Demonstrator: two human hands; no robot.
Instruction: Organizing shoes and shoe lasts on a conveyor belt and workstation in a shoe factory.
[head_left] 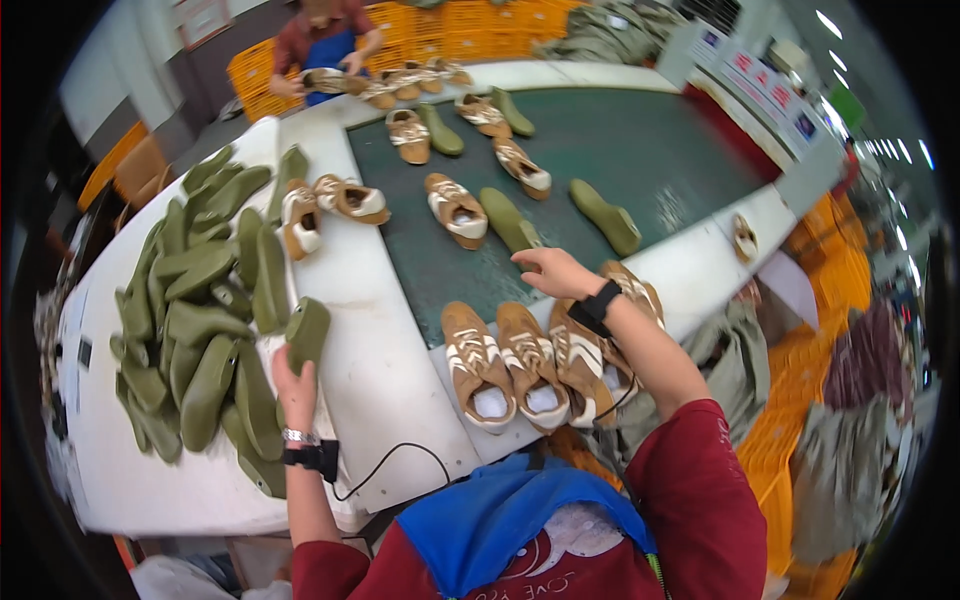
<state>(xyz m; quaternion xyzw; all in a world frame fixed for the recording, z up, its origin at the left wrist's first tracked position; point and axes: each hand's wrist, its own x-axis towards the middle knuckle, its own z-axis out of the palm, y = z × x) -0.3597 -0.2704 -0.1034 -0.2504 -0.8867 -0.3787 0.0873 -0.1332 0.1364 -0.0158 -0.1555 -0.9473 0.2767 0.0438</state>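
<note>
My left hand (293, 387) is closed around the lower end of a green shoe last (308, 332), held at the right side of a large pile of similar green lasts (195, 300). My right hand (560, 272) reaches over the near edge of the dark green conveyor belt (650, 140), fingers stretched out and apart. Its fingertips are close to the end of another green shoe last (508, 218), which lies on the belt beside a brown and white sneaker (456, 210). Below my right forearm stands a row of brown sneakers (480, 365) stuffed with white paper, partly hidden by the arm.
More sneakers (408, 135) and lasts lie on the belt, and a pair of sneakers (350, 198) rests on the white table (350, 370). Across the table, another person (322, 45) handles a shoe. Orange crates (770, 480) stand at the right. A black cable (390, 452) trails near my left wrist.
</note>
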